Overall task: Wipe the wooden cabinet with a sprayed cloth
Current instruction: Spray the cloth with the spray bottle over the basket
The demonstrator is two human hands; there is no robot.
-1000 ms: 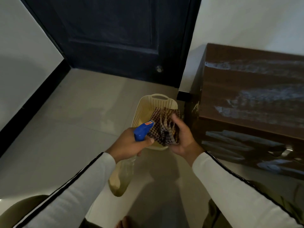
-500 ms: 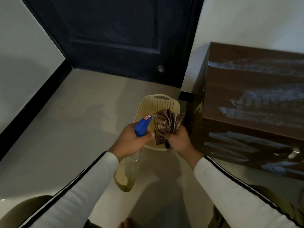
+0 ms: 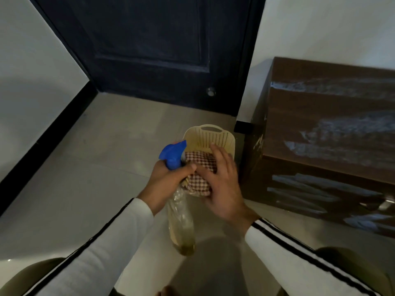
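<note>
Left hand [image 3: 168,182] grips the blue-topped spray bottle [image 3: 181,221] by its neck; right hand [image 3: 222,184], fingers spread flat, presses the checked cloth [image 3: 198,165] above the basket [image 3: 210,133], beside the wooden cabinet [image 3: 331,129].

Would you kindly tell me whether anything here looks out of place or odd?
Pale streaks cross the top and front of the wooden cabinet, standing out against the dark wood; whether they are wet or residue I cannot tell. Nothing looks spilled.

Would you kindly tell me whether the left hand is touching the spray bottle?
Touching. The head view shows the left hand curled round the neck of the spray bottle, just below its blue trigger head, no gap.
</note>
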